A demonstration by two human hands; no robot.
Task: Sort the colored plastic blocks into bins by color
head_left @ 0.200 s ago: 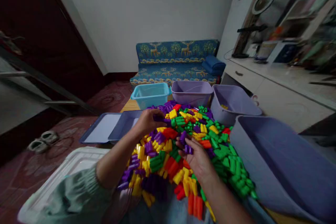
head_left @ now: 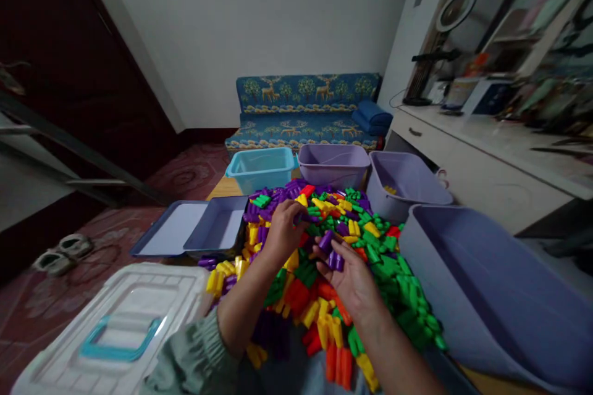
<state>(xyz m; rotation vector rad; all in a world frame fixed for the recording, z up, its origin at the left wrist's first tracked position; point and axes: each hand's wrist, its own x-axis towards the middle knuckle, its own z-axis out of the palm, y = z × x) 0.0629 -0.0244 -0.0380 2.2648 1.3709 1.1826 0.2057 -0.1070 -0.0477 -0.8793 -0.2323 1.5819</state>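
Note:
A big heap of purple, yellow, green and red plastic building pieces (head_left: 377, 262) covers the table in front of me. My left hand (head_left: 283, 227) is over the middle of the heap, fingers pinched round a purple building piece (head_left: 309, 218); part of it is hidden by the fingers. Close by to the right, palm up, my right hand (head_left: 349, 274) has its fingers curled round purple building pieces (head_left: 325, 242). A small gap separates the two hands.
Behind the heap stand a light blue bin (head_left: 262, 163) and a purple bin (head_left: 333, 163). Another purple bin (head_left: 407, 176) and a large one (head_left: 486, 271) line the right. A shallow tray (head_left: 215, 222) and a white lid with a blue handle (head_left: 152, 296) lie left.
My left hand has moved right, toward my right hand, with the purple piece in its fingers. My right hand keeps its hold. More of the white lid shows now.

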